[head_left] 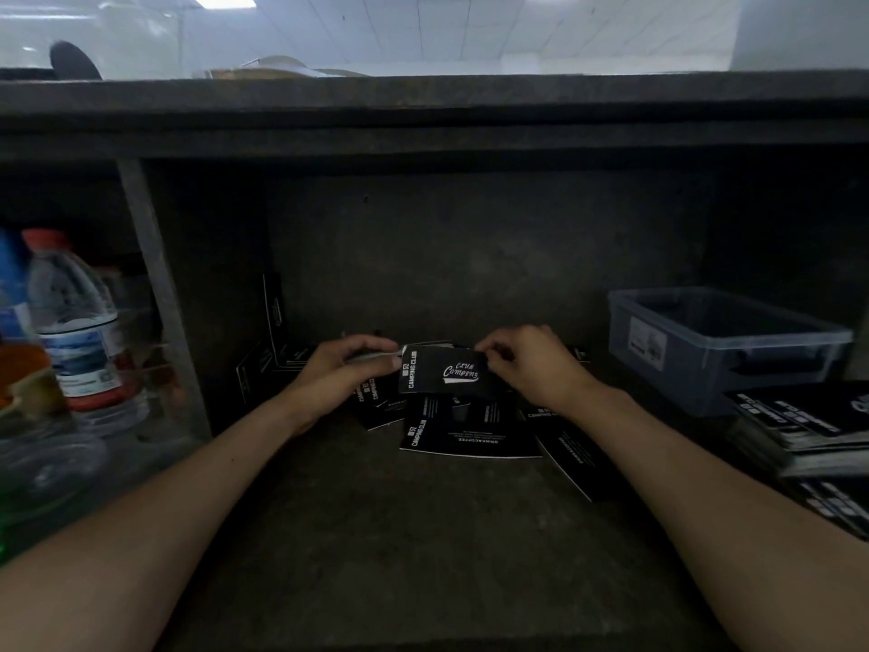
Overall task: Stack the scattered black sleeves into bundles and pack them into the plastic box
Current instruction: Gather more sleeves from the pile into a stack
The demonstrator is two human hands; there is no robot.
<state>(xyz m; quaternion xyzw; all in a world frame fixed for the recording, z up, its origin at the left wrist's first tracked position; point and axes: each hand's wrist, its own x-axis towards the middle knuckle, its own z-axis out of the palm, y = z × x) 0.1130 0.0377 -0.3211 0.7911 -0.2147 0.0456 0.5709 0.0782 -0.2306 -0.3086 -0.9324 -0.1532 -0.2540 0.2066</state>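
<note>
A small bundle of black sleeves [442, 371] with white "Camping Club" print is held upright between both hands, above the dark shelf floor. My left hand [350, 369] grips its left end and my right hand [522, 362] pinches its right end. Several loose black sleeves [463, 432] lie scattered flat beneath and around the hands. Two more sleeves [274, 312] lean against the left wall. A clear plastic box [724, 345] stands at the right of the shelf; I see nothing inside it. A stack of black sleeves [799, 430] lies in front of the box.
A vertical divider [160, 294] bounds the shelf on the left. Beyond it stand plastic bottles [80, 331] and other containers. A thick dark counter edge [432, 115] overhangs the shelf. The shelf floor [376, 534] stretches toward me between my forearms.
</note>
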